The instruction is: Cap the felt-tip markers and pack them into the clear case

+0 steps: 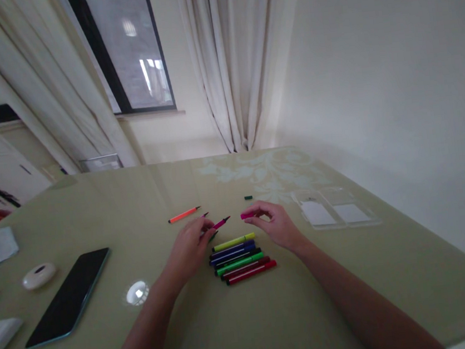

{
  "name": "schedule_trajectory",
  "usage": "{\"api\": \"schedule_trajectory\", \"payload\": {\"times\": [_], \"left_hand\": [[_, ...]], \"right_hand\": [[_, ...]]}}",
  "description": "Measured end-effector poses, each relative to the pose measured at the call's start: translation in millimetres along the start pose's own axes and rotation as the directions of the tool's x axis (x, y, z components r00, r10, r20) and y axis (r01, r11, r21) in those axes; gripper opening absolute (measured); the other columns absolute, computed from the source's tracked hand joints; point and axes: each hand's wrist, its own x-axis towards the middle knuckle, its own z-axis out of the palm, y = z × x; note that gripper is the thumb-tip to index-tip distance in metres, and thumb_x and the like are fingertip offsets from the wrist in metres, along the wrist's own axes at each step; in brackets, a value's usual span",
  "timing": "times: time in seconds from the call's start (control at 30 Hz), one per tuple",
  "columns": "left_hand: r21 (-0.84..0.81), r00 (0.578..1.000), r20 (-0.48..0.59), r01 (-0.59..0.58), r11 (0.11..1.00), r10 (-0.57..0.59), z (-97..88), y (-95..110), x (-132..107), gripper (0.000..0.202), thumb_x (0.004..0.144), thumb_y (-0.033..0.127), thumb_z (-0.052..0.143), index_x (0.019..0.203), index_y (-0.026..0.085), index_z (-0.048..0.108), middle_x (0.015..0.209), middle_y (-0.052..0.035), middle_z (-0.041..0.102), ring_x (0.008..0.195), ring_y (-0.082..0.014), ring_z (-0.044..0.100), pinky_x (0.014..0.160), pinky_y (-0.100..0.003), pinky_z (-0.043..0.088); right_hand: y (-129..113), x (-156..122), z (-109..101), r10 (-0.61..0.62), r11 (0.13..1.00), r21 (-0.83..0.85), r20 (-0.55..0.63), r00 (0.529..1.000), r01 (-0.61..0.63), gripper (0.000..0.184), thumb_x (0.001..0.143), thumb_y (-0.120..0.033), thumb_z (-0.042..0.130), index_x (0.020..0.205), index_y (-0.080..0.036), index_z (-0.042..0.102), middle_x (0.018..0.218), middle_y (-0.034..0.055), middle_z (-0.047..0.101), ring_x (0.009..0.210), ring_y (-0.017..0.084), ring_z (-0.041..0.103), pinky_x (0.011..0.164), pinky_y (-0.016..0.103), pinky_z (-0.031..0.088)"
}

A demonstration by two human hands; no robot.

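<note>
Between the fingers of my left hand (190,241) is a magenta marker (220,224), uncapped, its dark tip pointing right. A pink cap (246,215) is pinched in my right hand (275,223), a short gap away from that tip. Two more dark tips show beside my left fingers; their barrels are mostly hidden by the hand. Just below the hands several capped markers lie side by side, from a yellow marker (234,242) through blue, black and green to a red marker (251,272). Beyond my left hand lies an uncapped orange marker (184,215).
A dark green cap (248,198) lies past my right hand. To the right is an opened clear plastic case (337,208). On the left are a black tablet (68,299), a white oval object (39,276) and a shiny round disc (137,293). A wall borders the table's right side.
</note>
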Motion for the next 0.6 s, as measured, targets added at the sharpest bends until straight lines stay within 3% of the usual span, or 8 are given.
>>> {"api": "schedule_trajectory", "payload": {"times": [0.3, 0.6], "left_hand": [[-0.052, 0.998, 0.06, -0.017, 0.998, 0.021, 0.6, 17.0, -2.1, 0.021, 0.099, 0.037, 0.05, 0.099, 0.022, 0.065, 0.097, -0.0063, 0.072, 0.092, -0.0248, 0.065, 0.084, -0.038, 0.049], [-0.134, 0.997, 0.058, -0.041, 0.99, 0.049, 6.5, 21.6, -4.4, 0.019, 0.099, 0.037, 0.053, 0.099, 0.022, 0.065, 0.094, -0.0041, 0.072, 0.086, -0.0219, 0.065, 0.078, -0.034, 0.049]], "right_hand": [[-4.8, -1.2, 2.9, 0.002, 1.0, -0.012, 0.011, 1.0, -0.002, 0.014, 0.088, -0.036, 0.077, 0.093, -0.024, 0.08, 0.092, 0.0049, 0.08, 0.088, 0.021, 0.073, 0.084, 0.034, 0.057], [-5.5, -4.8, 8.7, 0.033, 0.999, -0.036, 0.069, 0.997, -0.031, 0.012, 0.088, -0.036, 0.078, 0.093, -0.026, 0.083, 0.091, 0.0042, 0.081, 0.087, 0.023, 0.075, 0.083, 0.038, 0.059]]}}
